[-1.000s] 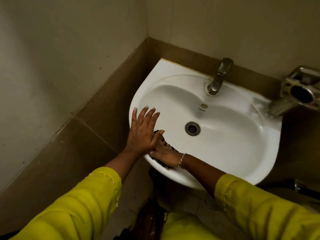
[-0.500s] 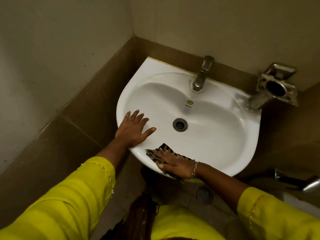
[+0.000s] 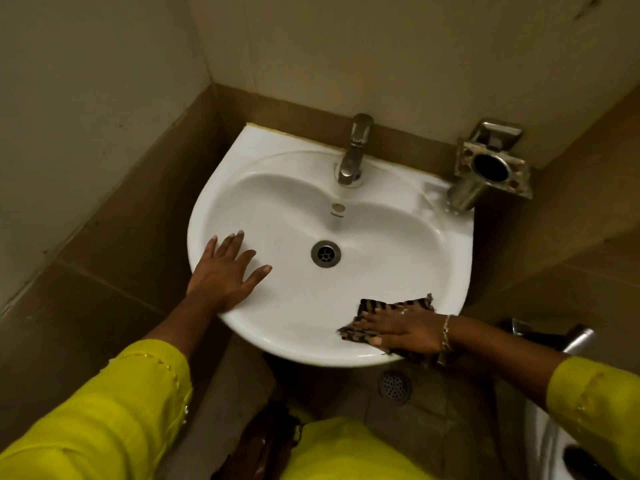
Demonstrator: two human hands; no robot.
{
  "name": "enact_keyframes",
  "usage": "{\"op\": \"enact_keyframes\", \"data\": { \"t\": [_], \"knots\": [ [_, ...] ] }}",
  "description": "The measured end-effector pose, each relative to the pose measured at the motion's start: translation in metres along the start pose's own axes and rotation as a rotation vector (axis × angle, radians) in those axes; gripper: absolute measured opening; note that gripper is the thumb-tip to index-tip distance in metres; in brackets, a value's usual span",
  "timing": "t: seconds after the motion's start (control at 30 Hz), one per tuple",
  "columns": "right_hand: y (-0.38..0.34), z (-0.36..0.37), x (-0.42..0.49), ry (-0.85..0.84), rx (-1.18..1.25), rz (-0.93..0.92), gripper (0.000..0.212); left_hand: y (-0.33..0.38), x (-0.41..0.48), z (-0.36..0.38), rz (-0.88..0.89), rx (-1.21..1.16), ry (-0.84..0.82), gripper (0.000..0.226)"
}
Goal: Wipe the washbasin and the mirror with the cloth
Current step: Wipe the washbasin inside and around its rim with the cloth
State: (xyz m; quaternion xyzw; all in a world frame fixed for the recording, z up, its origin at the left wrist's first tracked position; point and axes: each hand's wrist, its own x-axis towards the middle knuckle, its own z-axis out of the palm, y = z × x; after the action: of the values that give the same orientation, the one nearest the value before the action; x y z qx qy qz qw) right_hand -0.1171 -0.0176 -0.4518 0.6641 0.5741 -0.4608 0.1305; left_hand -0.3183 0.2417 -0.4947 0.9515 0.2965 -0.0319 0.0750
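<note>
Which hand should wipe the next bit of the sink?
The right hand: it presses the cloth flat on the washbasin front rim. The left hand is bare, resting on the opposite rim.

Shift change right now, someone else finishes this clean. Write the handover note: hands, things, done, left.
Left hand flat, open, resting on the left rim of the washbasin. Right hand, fingers straight, presses the striped cloth on the front-right rim.
Done: front rim, cloth swept from left to right.
Left, likely: bowl, back ledge around the tap, then the mirror, not in view.
</note>
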Motion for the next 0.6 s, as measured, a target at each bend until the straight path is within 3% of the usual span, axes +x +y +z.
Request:
{"op": "enact_keyframes", "data": {
  "t": [0.1,0.23,0.3,0.37,0.5,0.6],
  "knots": [
    [0.023,-0.005,-0.010,0.006,-0.119,0.025,0.064,-0.001,-0.001,0.000,-0.002,-0.026,0.021,0.093],
    [0.048,-0.018,-0.016,0.022,-0.287,0.021,0.120,-0.002,-0.002,0.000,0.002,-0.049,0.020,0.098],
    [0.063,-0.024,-0.013,0.005,-0.418,0.060,0.130,-0.002,-0.002,0.003,0.014,-0.052,0.039,0.104],
    [0.080,-0.036,-0.009,0.030,-0.540,0.070,0.126,-0.004,-0.001,0.004,0.015,-0.040,0.049,0.100],
    [0.114,-0.070,0.000,0.170,-0.900,0.037,0.078,-0.005,0.000,0.004,0.005,-0.038,0.009,0.090],
    [0.140,-0.095,0.021,0.167,-1.127,-0.039,0.064,-0.005,0.000,0.004,0.007,-0.034,0.012,0.088]
  ]
}}
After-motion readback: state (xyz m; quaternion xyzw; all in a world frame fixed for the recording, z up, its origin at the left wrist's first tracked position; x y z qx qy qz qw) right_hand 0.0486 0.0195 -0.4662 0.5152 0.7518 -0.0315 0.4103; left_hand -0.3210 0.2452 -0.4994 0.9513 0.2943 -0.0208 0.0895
